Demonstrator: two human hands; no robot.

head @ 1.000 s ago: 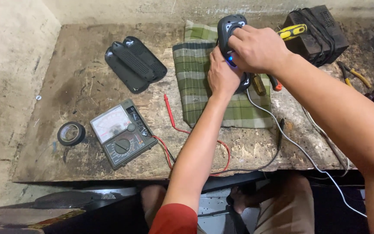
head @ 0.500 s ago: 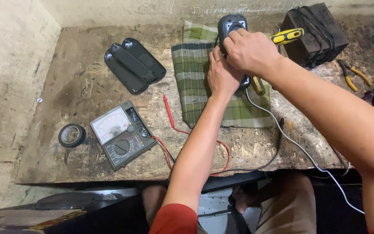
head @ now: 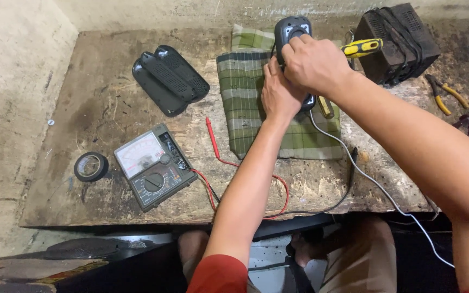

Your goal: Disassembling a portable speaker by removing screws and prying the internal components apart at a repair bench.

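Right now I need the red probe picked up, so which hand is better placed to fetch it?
Probably the left hand: the red probe lies on its side, just beside the green checked cloth. The right hand grips the dark device, farther away.

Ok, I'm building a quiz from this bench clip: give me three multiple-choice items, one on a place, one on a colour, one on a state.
1. Where is the roll of black tape?
A left of the analog multimeter
B on the cloth
C by the pliers

2. What colour is the checked cloth?
A blue
B green
C orange

3. The right hand is
A flat on the bench
B holding the red probe
C gripping the dark device

A: tape lies left of the meter. B: green checks. C: fingers wrap the device, the left hand too.
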